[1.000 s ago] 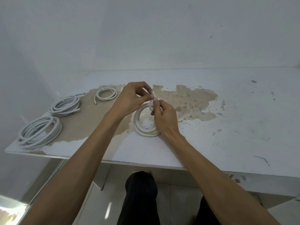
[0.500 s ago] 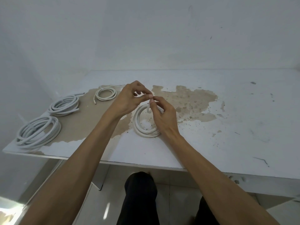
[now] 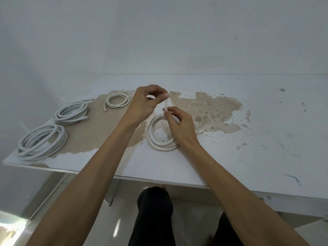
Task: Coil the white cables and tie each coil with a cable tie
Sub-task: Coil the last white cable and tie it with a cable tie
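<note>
Cable tie (image 3: 166,106) pinched upright between left hand (image 3: 144,103) and right hand (image 3: 179,124), above cable coil (image 3: 162,134) on table (image 3: 266,139). Risk: tail slipping from pinch, coil springing loose.

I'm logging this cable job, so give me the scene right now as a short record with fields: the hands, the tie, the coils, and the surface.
left hand: pinches the upper end of the cable tie
right hand: pinches the tie's lower part, over the coil being tied
cable tie: stands roughly upright between the hands
other coils: three to the left, small coil, middle coil, large coil
table: white, with a worn brown patch
</note>
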Motion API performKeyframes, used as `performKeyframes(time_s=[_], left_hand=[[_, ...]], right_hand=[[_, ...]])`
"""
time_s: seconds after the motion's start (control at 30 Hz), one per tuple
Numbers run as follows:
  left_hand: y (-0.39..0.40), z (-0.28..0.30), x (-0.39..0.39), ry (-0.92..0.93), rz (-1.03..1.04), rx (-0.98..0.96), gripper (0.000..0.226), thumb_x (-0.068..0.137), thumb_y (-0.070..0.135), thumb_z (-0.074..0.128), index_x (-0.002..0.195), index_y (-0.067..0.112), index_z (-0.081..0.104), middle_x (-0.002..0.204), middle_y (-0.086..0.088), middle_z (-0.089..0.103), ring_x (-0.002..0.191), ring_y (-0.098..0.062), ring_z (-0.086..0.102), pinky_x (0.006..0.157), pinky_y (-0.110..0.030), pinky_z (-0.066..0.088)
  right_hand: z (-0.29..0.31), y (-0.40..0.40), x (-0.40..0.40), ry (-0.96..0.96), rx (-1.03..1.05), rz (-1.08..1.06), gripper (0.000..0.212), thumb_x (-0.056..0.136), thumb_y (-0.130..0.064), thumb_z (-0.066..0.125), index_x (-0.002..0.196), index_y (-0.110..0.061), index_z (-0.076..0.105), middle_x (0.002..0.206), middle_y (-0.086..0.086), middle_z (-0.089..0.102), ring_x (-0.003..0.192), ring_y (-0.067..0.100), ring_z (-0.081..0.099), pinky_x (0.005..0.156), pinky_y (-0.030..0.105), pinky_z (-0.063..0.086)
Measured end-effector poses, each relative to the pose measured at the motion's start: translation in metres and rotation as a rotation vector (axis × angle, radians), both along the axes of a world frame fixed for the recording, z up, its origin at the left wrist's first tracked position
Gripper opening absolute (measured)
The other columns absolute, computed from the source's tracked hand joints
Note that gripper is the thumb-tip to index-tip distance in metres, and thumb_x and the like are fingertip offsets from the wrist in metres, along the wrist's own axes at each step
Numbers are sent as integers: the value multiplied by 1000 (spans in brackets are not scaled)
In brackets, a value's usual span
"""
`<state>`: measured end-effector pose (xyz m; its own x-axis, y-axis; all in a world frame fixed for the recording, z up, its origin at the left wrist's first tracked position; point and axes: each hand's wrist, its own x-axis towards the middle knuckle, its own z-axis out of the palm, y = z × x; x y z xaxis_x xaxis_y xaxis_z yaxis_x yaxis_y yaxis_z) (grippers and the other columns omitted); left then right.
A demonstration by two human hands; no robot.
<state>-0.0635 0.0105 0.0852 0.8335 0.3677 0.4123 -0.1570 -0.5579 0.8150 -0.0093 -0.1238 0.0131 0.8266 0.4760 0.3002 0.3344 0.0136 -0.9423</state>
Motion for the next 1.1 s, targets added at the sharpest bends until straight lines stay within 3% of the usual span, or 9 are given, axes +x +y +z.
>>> performKeyframes(time_s=[0.07,0.3,0.53,0.63,0.7,0.73,0.83,1.0,1.1], left_hand=[[0,4,-1,-1,2,8,10,92,20,73,91,11,76,94,1,74,87,-6,62,79,-23,50],[-6,0,-1,-46,35,-48,8,91,21,74,87,15,76,91,6,74,88,-5,64,84,-25,52],[-14,-17,2,-123,125,-123,8,90,9,71,85,15,72,83,9,70,82,-7,64,79,-23,51],[-12,38,3,-376,162,-251,12,92,10,68,83,19,69,71,14,66,71,-7,59,71,-24,49],[4,108,4,-550,180,-128,10,92,16,67,82,17,67,71,9,64,69,-9,59,68,-27,53],[6,139,1,-553,168,-47,10,92,19,67,83,17,67,73,7,64,71,-10,61,68,-28,55],[9,150,1,-367,100,47,8,91,23,68,85,17,69,74,4,65,68,-6,59,64,-26,54],[11,64,-7,-51,86,71,11,92,28,73,96,18,77,94,6,75,82,-9,67,76,-29,57],[7,44,-10,50,68,107,23,88,36,76,103,19,77,100,8,75,88,-6,67,79,-18,53]], right_hand=[[1,0,-2,-21,10,2,22,100,-35,58,113,-23,71,103,-12,74,100,-3,66,81,7,46],[0,2,-5,-95,31,-25,25,101,-38,56,105,-20,73,95,-12,74,94,3,68,86,20,51],[-1,5,3,-38,-56,13,24,100,-34,58,105,-20,77,98,-12,76,96,-2,67,84,10,48],[-3,7,3,-38,-105,35,24,99,-33,60,104,-19,78,97,-12,76,94,-3,67,84,10,49],[-1,8,0,-24,-97,44,22,99,-31,61,103,-19,79,96,-13,75,92,-5,66,80,6,46],[0,8,-1,-32,-86,46,22,99,-30,61,103,-18,78,97,-12,75,92,-6,66,79,4,45],[1,6,-2,-48,-77,19,25,100,-30,60,108,-15,78,104,-9,75,96,-4,66,81,2,43],[2,3,-4,-53,-88,0,24,99,-29,60,105,-16,79,101,-11,75,95,-5,65,81,4,43],[15,6,-2,-45,-70,-20,22,99,-28,60,102,-17,78,95,-13,75,92,-5,66,77,3,42]])
